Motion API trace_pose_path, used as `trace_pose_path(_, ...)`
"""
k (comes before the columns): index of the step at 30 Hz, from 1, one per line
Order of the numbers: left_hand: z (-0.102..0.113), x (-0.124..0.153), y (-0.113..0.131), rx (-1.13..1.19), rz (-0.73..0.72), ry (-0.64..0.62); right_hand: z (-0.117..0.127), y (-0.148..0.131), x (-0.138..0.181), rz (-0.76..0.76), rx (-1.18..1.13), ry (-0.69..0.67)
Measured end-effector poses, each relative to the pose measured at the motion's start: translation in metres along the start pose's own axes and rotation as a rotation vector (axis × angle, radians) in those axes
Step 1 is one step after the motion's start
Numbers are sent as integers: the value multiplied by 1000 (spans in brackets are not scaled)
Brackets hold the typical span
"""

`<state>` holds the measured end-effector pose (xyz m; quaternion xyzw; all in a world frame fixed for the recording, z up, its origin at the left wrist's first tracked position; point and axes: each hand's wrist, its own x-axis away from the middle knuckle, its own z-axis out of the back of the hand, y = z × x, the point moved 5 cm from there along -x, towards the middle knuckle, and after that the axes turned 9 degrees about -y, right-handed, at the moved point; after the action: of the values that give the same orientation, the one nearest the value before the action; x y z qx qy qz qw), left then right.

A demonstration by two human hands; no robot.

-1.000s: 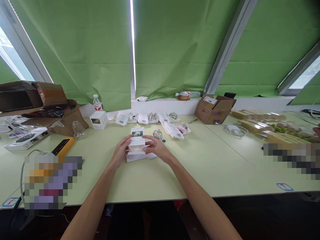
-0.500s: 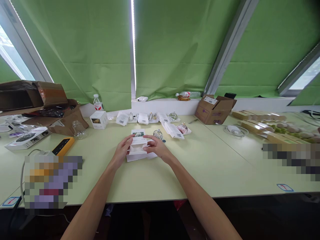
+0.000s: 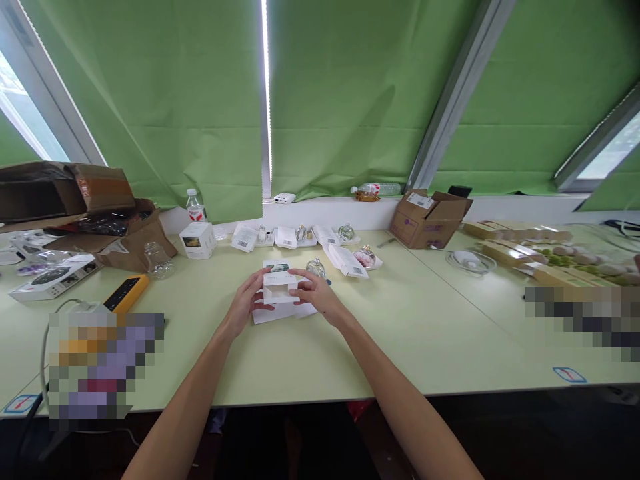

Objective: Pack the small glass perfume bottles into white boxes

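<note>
A small white carton (image 3: 278, 285) with a flower picture on its far flap is held between both hands at the middle of the pale green table (image 3: 400, 333). My left hand (image 3: 245, 303) grips its left side, fingers curled. My right hand (image 3: 316, 293) grips its right side with fingers over the top. White flat packaging (image 3: 273, 313) lies under the carton. A small glass bottle (image 3: 316, 268) stands just beyond my right hand.
Several small white boxes and glass bottles (image 3: 345, 232) line the far edge. An open cardboard box (image 3: 429, 219) sits far right, torn brown cartons (image 3: 100, 220) far left. A yellow-edged black device (image 3: 125, 292) and a white box (image 3: 197, 239) lie left. A white charger (image 3: 467, 259) rests at right.
Both hands have lifted and tipped the white carton slightly toward the far side; its picture flap now shows less. The arms have barely shifted.
</note>
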<state>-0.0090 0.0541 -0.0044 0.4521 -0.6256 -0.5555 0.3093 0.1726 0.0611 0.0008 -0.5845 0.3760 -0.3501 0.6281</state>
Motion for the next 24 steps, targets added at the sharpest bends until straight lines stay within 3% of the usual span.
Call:
trace_pose_path(10,-5,0,-4,-73,-7,-87,5,-4,2,3,-46,67)
trace_pose_path(24,2,-1,-2,-119,-6,35,-1,-3,1,36,-23,-15)
